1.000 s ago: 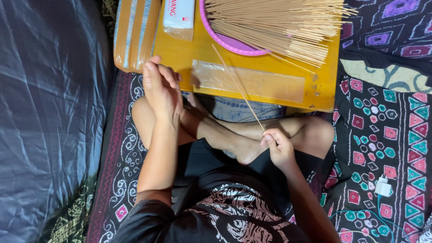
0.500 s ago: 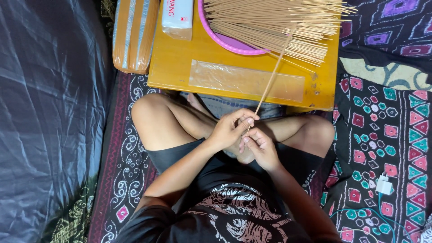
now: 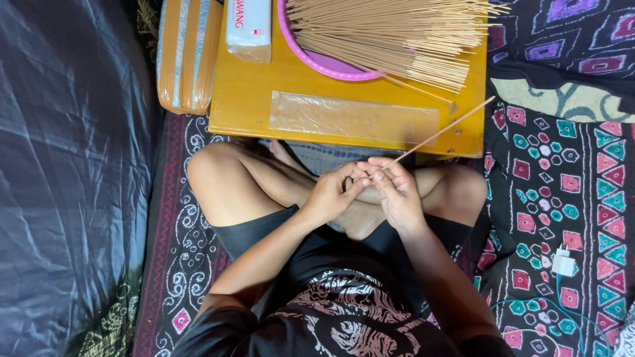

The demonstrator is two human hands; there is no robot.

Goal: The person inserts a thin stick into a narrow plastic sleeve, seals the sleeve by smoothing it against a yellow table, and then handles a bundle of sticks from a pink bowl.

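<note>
While both hands meet over the crossed legs, the right hand (image 3: 400,195) pinches the stick (image 3: 442,132) at its near end, angling it toward the table (image 3: 251,99). Left hand (image 3: 331,195), fingers closed, touches that same end, apparently steadying it. Remaining sticks (image 3: 397,33) lie fanned across the pink bowl (image 3: 311,59).

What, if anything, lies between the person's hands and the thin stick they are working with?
Nothing visible. The right hand pinches the lower end of the stick, and the left hand meets it at the same end, fingertips together. The rest of the stick slants up and right, in front of the yellow table edge.
</note>
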